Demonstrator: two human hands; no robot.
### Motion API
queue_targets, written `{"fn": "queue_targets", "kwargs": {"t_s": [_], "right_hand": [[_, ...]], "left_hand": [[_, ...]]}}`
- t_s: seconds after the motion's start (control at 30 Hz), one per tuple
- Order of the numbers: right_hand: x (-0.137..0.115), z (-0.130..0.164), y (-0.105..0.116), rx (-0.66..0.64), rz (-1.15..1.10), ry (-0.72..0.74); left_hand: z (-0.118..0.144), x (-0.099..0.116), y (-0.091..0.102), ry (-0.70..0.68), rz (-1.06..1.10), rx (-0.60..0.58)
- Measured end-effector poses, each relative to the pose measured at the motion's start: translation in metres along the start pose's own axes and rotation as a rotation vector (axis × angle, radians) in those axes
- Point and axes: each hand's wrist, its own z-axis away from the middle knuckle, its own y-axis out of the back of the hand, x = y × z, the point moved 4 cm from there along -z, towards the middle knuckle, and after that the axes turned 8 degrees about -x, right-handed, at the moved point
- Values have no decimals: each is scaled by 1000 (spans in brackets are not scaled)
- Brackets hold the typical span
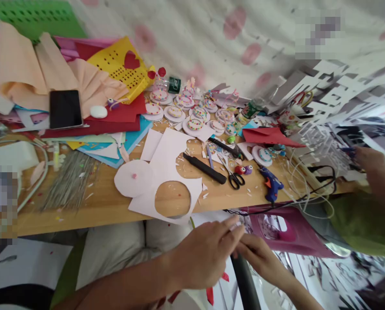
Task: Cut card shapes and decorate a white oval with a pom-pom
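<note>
My left hand [205, 252] is in front of the table edge, over my lap, with its fingers drawn together and pointing right. Its fingertips meet those of my right hand [260, 256], whose fingers are pinched. Whatever is between them is too small or hidden to make out. Below the hands runs a dark curved bar [246, 282]. A thin green tip [192, 222] shows just behind my left hand. Nearest on the table are a white sheet with a round hole [141, 204], a white paper disc [132, 178] with a pink dot, scissors [236, 180] and a black cutter [205, 168].
A blue glue gun [271, 184] and white cords [304, 189] lie to the right. Bead-ringed white discs [195, 125] crowd the back. Grey wires [69, 181] and a phone [65, 109] are left. Another person's hand [370, 159] reaches in at right, above a pink stool [296, 228].
</note>
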Motion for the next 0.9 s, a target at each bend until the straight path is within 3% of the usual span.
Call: {"fn": "queue_targets", "kwargs": {"t_s": [0.07,0.17,0.27,0.37,0.47,0.57,0.7,0.77,0.83,0.9], "right_hand": [[3,19,10,-53,-31,14],[26,19,14,10,-145,-65],[60,-14,3,231,-302,-224],[73,-56,-19,235,-549,-177],[57,-76,-39,-33,-613,-85],[29,-62,-45,-276,-430,-9],[-5,-22,-29,-365,-178,100],[-3,-2,-12,-354,-101,94],[20,15,15,-224,-41,28],[61,33,42,-42,10,-106]], "left_hand": [[-9,-9,-13,63,-64,-86],[-13,-12,-23,-31,-160,-206],[1,-8,-19,-181,-157,-240],[26,-10,-6,-193,-162,-237],[45,-18,6,-69,-130,-177],[44,-22,7,24,-86,-90],[18,-15,-7,-10,-42,-116],[12,-12,-9,-91,-47,-156],[23,-13,-3,-142,-52,-179],[49,-24,14,-78,-48,-162]]}}
